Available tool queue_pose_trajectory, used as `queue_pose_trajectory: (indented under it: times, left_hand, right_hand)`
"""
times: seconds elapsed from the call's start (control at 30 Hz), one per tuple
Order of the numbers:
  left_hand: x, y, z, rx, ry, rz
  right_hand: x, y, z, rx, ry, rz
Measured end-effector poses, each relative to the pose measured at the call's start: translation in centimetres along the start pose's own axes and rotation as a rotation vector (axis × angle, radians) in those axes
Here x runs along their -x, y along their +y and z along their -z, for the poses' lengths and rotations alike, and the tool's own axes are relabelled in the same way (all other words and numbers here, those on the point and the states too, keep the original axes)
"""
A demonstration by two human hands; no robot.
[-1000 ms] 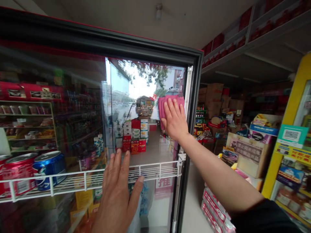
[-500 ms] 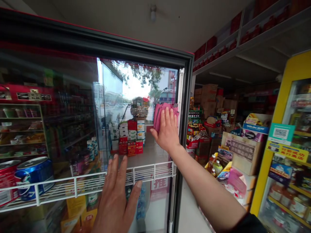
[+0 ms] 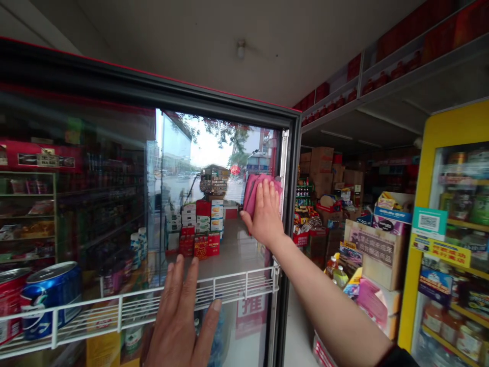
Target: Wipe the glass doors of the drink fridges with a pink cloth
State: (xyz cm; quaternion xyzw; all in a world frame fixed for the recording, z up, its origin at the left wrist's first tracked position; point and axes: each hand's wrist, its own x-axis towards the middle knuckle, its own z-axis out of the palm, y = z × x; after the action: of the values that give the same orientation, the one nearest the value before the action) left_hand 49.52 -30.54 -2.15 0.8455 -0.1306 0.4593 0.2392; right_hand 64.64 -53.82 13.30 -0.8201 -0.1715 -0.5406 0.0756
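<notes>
A pink cloth (image 3: 252,196) lies bunched against the glass door (image 3: 237,239), near its right frame. My right hand (image 3: 266,216) presses the cloth to the glass with its fingers over it. Lower down, my left hand (image 3: 179,318) is raised with fingers and thumb apart, holding nothing, in front of the white wire rack (image 3: 225,286). Whether its palm touches anything cannot be made out. On the rack at the left stand a blue can (image 3: 51,298) and a red can (image 3: 11,300).
A black door frame (image 3: 292,204) edges the glass. To the right are stacked boxes (image 3: 372,252) and a yellow-framed display fridge (image 3: 412,255) with jars. Reflections of a street and shelves show in the glass. High shelves (image 3: 359,102) run along the upper right.
The view has tilted slightly up, so the door and rack sit lower in the picture. My right hand and the cloth are a little lower in view but closer to the door's top edge.
</notes>
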Motion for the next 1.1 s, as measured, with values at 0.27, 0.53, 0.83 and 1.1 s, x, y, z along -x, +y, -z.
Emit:
queue_pose_trajectory:
  times: [0.27,0.53,0.83,1.1]
  left_hand:
    - [-0.5,-1.2,0.0,0.027,0.009,0.033]
    - [-0.3,-0.4,-0.7,0.082,-0.031,0.052]
    - [0.3,0.3,-1.6,0.082,-0.073,0.074]
    - [0.7,0.6,-1.0,0.087,-0.086,0.049]
  right_hand:
    - [-10.7,1.2,2.4,0.111,0.126,0.011]
    - [-5.9,0.3,0.9,0.065,0.127,-0.007]
    - [-0.1,-1.0,0.0,0.015,0.034,-0.064]
    - [5.1,-0.5,-0.7,-0.027,0.01,-0.025]
